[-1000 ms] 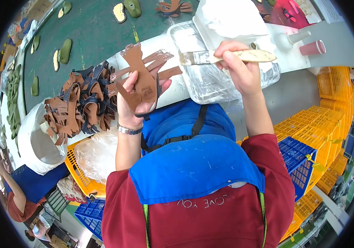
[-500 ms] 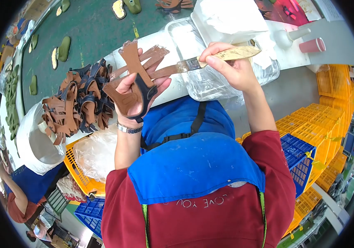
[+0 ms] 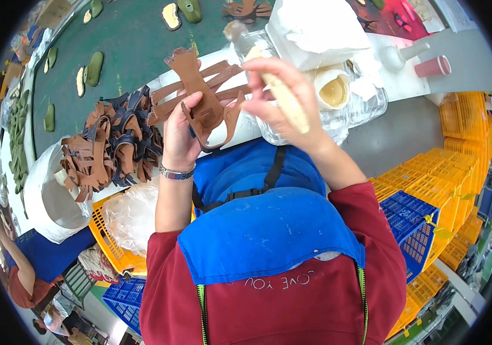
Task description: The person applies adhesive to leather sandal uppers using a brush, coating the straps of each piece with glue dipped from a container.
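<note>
My left hand (image 3: 180, 137) grips a brown leather sandal upper (image 3: 204, 112) above the near edge of the table; its straps spread up and to the right. In my right hand (image 3: 300, 115) is a brush (image 3: 286, 103) with a pale wooden handle, its bristle end up and to the left, just past the strap tips. That hand is slightly blurred. Right of it, a white cup (image 3: 332, 91) holds a yellowish liquid. To the left of the held upper lies a heap of brown and dark blue sandal uppers (image 3: 116, 141).
Green soles (image 3: 93, 69) lie on the green surface (image 3: 137, 40). A white tub (image 3: 320, 34), a plastic-covered tray (image 3: 366, 109) and a pink cup (image 3: 432, 66) stand rightward. Yellow crates (image 3: 429, 167) and a blue crate (image 3: 409, 218) are stacked right. At far left is another person's arm (image 3: 19, 259).
My right hand has moved left and swung the brush off the strap, its bristles now pointing up and away. My left hand has turned the upper. The cup of liquid has come into view.
</note>
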